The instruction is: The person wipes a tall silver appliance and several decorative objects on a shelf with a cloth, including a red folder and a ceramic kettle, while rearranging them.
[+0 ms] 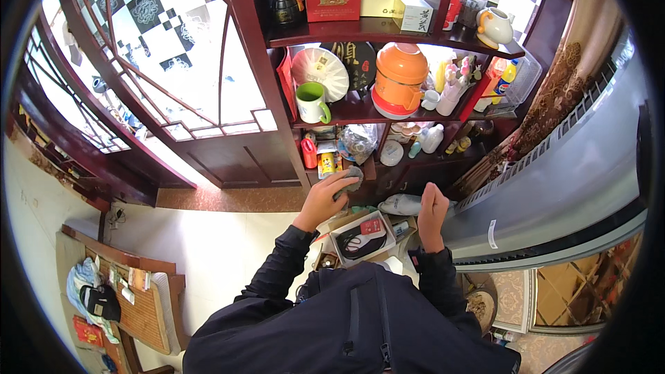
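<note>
My left hand (323, 198) holds a grey cloth (353, 181) in front of the lower shelf of a dark red wooden cabinet. Just behind the cloth stand a yellow can (327, 164) and a red bottle (309, 152). My right hand (434, 210) is raised to the right with its fingers curled; nothing shows in it. Higher up, a green and white mug (313, 102), an orange lidded container (401, 80) and a small white cup (430, 99) stand on the middle shelf. A white tub (391, 152) and a white bottle (432, 138) sit on the lower one.
Below my hands is an open box (362, 238) with black cable and a red packet. A filled plastic bag (400, 204) lies behind it. A tall grey appliance (545, 187) stands close on the right, beside a brown curtain (561, 83). A wooden bench (140, 311) is at the lower left.
</note>
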Demonstrator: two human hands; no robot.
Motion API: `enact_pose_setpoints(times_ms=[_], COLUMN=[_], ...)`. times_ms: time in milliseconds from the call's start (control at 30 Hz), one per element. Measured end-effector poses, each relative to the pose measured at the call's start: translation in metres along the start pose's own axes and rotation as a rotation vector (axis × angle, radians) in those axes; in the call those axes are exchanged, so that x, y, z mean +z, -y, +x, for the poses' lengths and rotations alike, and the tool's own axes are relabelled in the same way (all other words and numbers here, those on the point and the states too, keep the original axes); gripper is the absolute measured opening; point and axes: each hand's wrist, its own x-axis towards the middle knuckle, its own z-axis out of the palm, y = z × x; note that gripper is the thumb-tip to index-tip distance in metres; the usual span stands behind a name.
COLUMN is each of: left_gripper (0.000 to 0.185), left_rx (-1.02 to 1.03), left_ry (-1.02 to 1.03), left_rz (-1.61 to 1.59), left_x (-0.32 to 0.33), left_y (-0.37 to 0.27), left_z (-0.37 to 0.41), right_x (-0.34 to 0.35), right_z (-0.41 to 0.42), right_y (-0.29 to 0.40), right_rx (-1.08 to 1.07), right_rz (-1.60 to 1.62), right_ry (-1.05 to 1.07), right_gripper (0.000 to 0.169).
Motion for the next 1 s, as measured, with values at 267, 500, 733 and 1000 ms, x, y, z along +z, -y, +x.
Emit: enact_pose_setpoints(times_ms=[267,500,733,1000], left_gripper=[0.051,0.049,0.035,0.026], left_rx=[0.051,0.379,0.474,0.484], left_ry=[-0.046,-0.317,-0.629,-0.693], left_rz=[0.073,0.246,0.487,0.660], left_x=[-0.013,-0.044,-0.043,-0.029], left_y=[-0.011,-0.064,-0.063,-0.032], left_z=[0.035,0.188,0.334,0.344], right_x=[0.004,-0.017,-0.005,-0.015], right_z=[0.123,0.258,0.347,0.381], right_y=[0.034,0.063,0.083,0.083], right_rx=[-0.334,-0.672,-0.553,-0.787], right_rz=[-0.034,-0.320,-0.151,-0.206], right_ry=[-0.175,-0.279,-0.229,-0.359], right_gripper=[0.018,0.034,0.039,0.031])
